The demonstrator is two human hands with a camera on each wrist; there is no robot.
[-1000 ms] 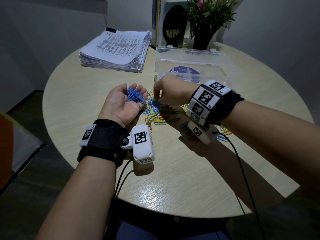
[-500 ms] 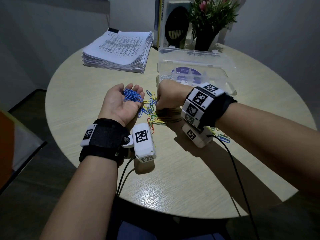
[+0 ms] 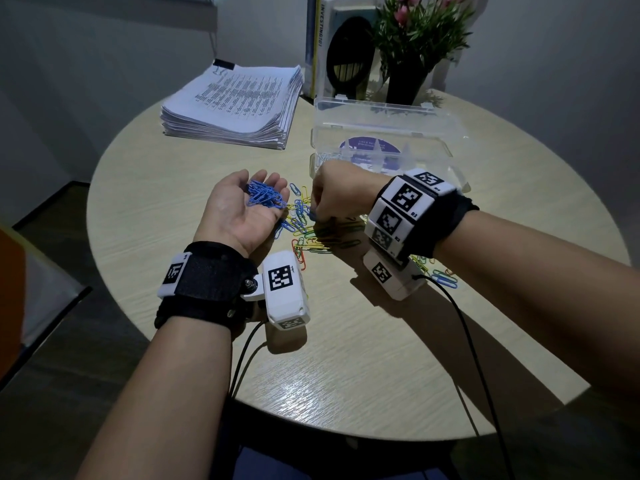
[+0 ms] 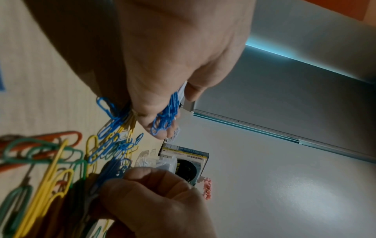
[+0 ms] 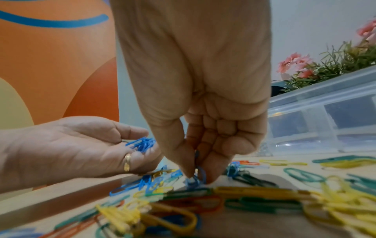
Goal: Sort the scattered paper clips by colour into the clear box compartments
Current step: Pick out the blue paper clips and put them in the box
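Observation:
My left hand [image 3: 239,213] lies palm up above the table, carrying a heap of blue paper clips [image 3: 266,198] in its loosely cupped palm; the same blue paper clips [image 5: 142,144] show in the right wrist view. My right hand [image 5: 198,178] reaches down into the scattered paper clips [image 3: 311,237], blue, yellow, green and red, just right of the left palm. Its thumb and forefinger pinch one blue paper clip [image 5: 201,174] at the table top. The clear box [image 3: 384,147] stands open behind the right hand [image 3: 337,192].
A thick stack of printed papers [image 3: 235,102] lies at the back left of the round wooden table [image 3: 381,358]. A potted plant [image 3: 415,46] and a book [image 3: 317,43] stand behind the box. More clips [image 3: 440,275] lie under my right wrist. Cables [image 3: 474,341] trail off the front edge.
My right hand has dropped a little lower onto the pile of clips and now pinches a blue one. The left hand has kept its place with the blue clips.

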